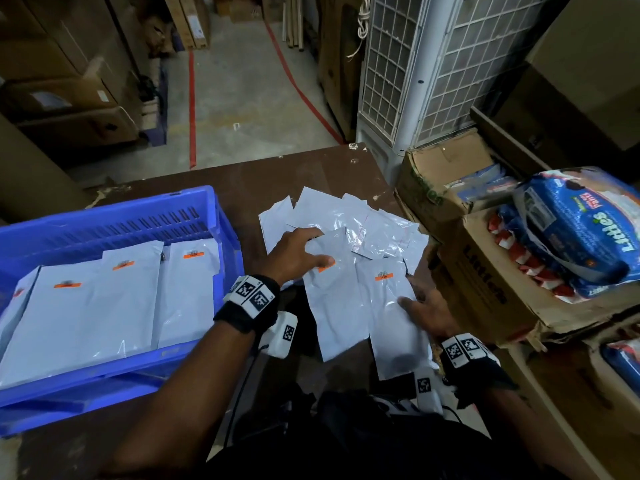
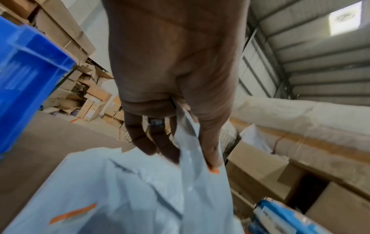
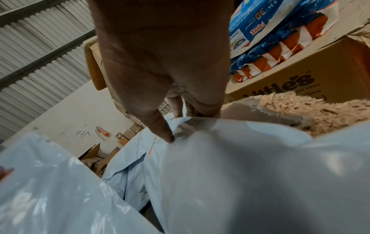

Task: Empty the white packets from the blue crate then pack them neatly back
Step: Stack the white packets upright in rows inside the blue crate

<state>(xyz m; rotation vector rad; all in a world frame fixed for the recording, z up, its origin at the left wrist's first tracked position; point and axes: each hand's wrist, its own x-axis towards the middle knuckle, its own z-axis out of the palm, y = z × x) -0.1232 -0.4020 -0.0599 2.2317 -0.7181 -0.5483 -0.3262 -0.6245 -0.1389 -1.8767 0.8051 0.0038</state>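
A blue crate (image 1: 114,209) stands on the left of the brown table, with several white packets (image 1: 90,306) lying flat in rows inside it. Its corner shows in the left wrist view as the blue crate (image 2: 30,63). To its right lies a loose pile of white packets (image 1: 363,220). My left hand (image 1: 311,249) pinches the top of one packet (image 1: 336,306), thumb on its orange label; the left wrist view shows that pinch (image 2: 192,150) on the packet (image 2: 200,190). My right hand (image 1: 415,299) holds a second packet (image 1: 394,327) by its right edge, thumb on top (image 3: 170,139).
Open cardboard boxes (image 1: 485,296) crowd the table's right side, one holding blue diaper packs (image 1: 581,230). A white grilled cooler (image 1: 433,64) stands behind them. The table's far edge (image 1: 329,157) drops to a concrete floor with red lines.
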